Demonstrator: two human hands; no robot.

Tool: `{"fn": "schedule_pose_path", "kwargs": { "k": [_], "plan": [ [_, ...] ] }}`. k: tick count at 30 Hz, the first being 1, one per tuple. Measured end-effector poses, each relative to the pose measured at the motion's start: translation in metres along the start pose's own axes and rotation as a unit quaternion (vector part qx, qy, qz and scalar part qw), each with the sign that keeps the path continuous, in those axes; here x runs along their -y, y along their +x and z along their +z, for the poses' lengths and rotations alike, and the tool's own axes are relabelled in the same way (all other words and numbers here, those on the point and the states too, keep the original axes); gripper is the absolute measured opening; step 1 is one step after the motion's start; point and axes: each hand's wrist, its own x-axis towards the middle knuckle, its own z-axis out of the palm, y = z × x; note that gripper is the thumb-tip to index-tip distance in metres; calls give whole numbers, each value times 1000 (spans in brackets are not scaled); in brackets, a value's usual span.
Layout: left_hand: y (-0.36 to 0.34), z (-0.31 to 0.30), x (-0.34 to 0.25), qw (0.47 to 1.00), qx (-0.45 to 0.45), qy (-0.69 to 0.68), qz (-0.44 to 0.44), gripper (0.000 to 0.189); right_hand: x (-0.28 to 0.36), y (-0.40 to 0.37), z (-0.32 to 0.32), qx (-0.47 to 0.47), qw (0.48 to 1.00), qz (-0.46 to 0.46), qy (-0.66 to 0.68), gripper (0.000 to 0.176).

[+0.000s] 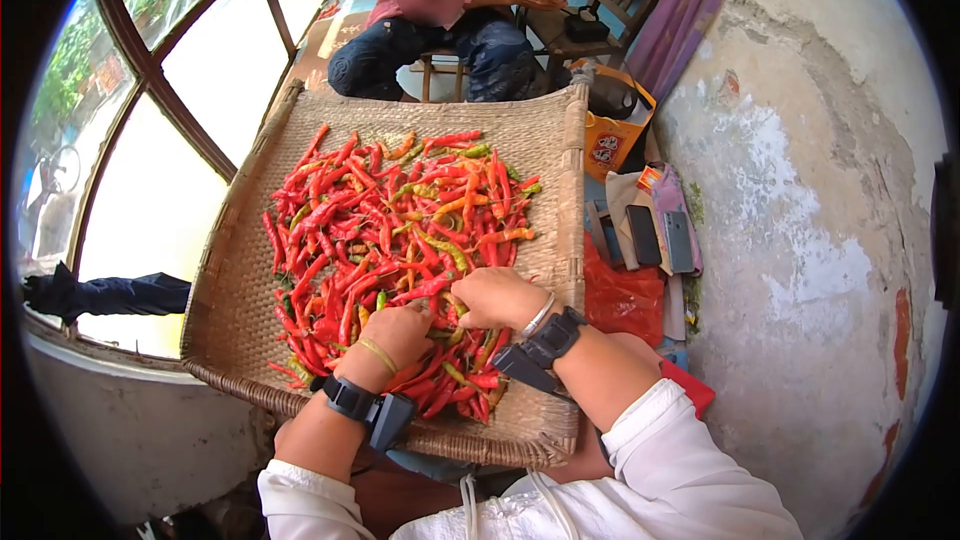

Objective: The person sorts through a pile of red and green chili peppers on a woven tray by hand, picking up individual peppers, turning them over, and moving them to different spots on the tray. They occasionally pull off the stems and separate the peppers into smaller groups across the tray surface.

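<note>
A shallow woven tray [235, 290] holds a wide pile of chili peppers [370, 210], mostly red, with some orange, yellow and green ones. My left hand [395, 338] is at the near part of the pile, its fingers bent down among the peppers. Close beside it on the right, my right hand [498, 298] lies over the peppers with its fingers curled. The fingertips of both hands are partly hidden, and whatever they hold cannot be made out. Each wrist wears a black strapped device.
Across the tray sits another person [430, 40] with one hand raised near a wooden chair [625, 0]. To the right are an orange box [610, 140], two phones and a red plastic bag [620, 295]. A dark umbrella [130, 295] lies by the window at left.
</note>
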Motion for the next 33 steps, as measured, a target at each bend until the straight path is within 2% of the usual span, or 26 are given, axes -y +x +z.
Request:
{"fn": "schedule_pose_path", "kwargs": {
  "k": [3,5,7,12,15,16,18,19,20,22,23,24,25,26,28,29,30,31,32,33],
  "plan": [
    [0,2,0,1000,-10,0,17,32,3,-4,-4,16,1000,-11,17,32],
    [2,0,0,999,34,-2,7,30,2,-5,-4,30,999,-20,35,33],
    [2,-5,-4,999,46,9,-6,28,1,-5,0,35,992,-69,95,31],
    [-2,-14,0,999,38,20,-14,21,4,0,9,43,996,-66,35,28],
    [-9,-21,15,998,-38,-59,0,17,3,3,11,42,998,-37,8,25],
    [-13,-29,20,998,-38,-58,-1,17,4,3,10,39,999,-25,13,23],
    [-21,-47,31,980,-115,-163,19,12,4,0,7,36,999,-31,19,22],
    [-25,-57,37,965,-162,-204,1,10,4,-2,6,32,999,-37,23,20],
    [-28,-63,44,947,-208,-244,-18,8,4,-2,7,32,999,-37,24,20],
    [-26,-56,75,840,-357,-402,-81,19,5,-1,10,33,999,-38,-4,16],
    [-21,-55,86,840,-357,-401,-82,19,5,0,12,33,999,-39,-4,16],
    [-15,-57,95,724,-497,-471,-79,29,5,2,13,21,999,-37,-24,15],
    [-13,-58,99,581,-619,-523,-73,39,6,3,14,8,998,-34,-44,13],
    [-15,-56,98,581,-619,-523,-75,39,7,3,14,9,998,-35,-45,13],
    [-21,-55,87,682,-485,-510,-197,51,6,2,9,-9,999,-49,7,11],
    [-19,-44,79,757,-415,-478,-161,45,6,-1,6,-25,997,-60,37,11],
    [-17,-31,70,808,-334,-476,-94,36,5,-3,5,-25,997,-60,36,11],
    [-17,-32,50,885,-280,-371,-35,28,4,-4,5,-33,994,-67,77,11],
    [-21,-37,29,921,-236,-306,56,26,4,-6,4,-42,989,-75,118,11],
    [-23,-38,14,938,-178,-279,104,32,4,-8,3,-44,985,-83,148,13]
  ]
}}
